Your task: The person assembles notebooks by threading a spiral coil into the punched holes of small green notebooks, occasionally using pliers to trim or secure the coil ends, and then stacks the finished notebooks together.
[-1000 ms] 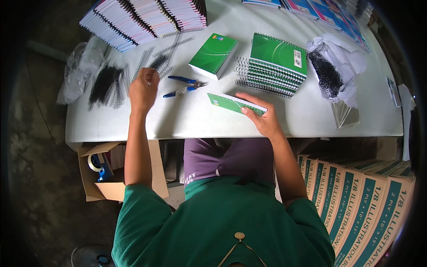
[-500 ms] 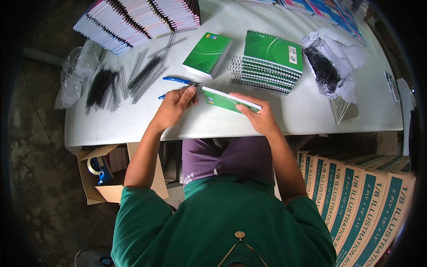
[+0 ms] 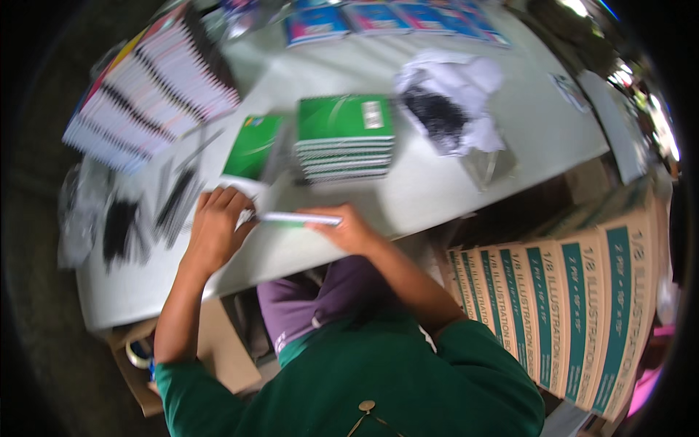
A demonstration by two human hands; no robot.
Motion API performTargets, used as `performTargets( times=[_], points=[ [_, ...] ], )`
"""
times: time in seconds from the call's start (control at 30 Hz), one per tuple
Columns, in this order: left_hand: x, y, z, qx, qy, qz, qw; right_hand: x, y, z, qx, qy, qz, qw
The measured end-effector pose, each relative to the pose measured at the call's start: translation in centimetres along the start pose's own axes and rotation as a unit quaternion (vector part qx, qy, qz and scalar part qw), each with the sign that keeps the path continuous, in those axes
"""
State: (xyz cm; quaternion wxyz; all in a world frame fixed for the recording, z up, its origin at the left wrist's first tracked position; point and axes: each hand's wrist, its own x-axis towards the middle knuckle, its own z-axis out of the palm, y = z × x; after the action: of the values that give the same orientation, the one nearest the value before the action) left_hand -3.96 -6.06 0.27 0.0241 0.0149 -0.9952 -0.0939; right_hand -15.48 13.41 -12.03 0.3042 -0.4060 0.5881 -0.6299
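A thin green notebook (image 3: 300, 218) is held nearly edge-on above the near part of the table, its white edge facing up. My right hand (image 3: 348, 230) grips its right end between thumb and fingers. My left hand (image 3: 217, 224) is closed at the notebook's left end, around something small and dark that blur keeps me from making out. Behind the left hand lies a green-covered pile (image 3: 251, 148), and right of that stands a stack of green spiral notebooks (image 3: 345, 120). No pliers show now.
Loose black coils (image 3: 124, 229) lie at the left by a clear plastic bag (image 3: 80, 218). Tall notebook stacks (image 3: 149, 91) stand far left. More black coils (image 3: 435, 120) sit on white wrapping (image 3: 477, 95). Boxes (image 3: 561, 313) line the right below the white table (image 3: 539, 109).
The view has swung right, shifting the table leftward. The notebook has turned nearly edge-on. My left hand has rolled over, its back now showing; the blue-handled pliers beside it are out of sight.
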Motion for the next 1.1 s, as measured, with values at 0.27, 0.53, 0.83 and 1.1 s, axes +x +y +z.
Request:
performTargets(
  times=[0.27,0.53,0.83,1.1],
  points=[
    [-1.8,2.6,1.8,0.113,0.149,0.034,0.982,-1.6,-1.4,1.2,-0.078,0.011,-0.071,0.994],
    [-7.5,0.5,12.0,0.207,0.283,0.13,0.928,-3.2,-0.9,2.9,-0.111,0.002,-0.095,0.989],
    [-9.9,1.3,12.7,0.241,0.256,0.081,0.933,-4.0,0.3,4.0,-0.157,0.009,-0.202,0.967],
    [-9.2,2.7,15.2,0.167,0.277,0.159,0.933,-3.6,-0.4,4.4,-0.17,0.052,-0.207,0.962]
  ],
)
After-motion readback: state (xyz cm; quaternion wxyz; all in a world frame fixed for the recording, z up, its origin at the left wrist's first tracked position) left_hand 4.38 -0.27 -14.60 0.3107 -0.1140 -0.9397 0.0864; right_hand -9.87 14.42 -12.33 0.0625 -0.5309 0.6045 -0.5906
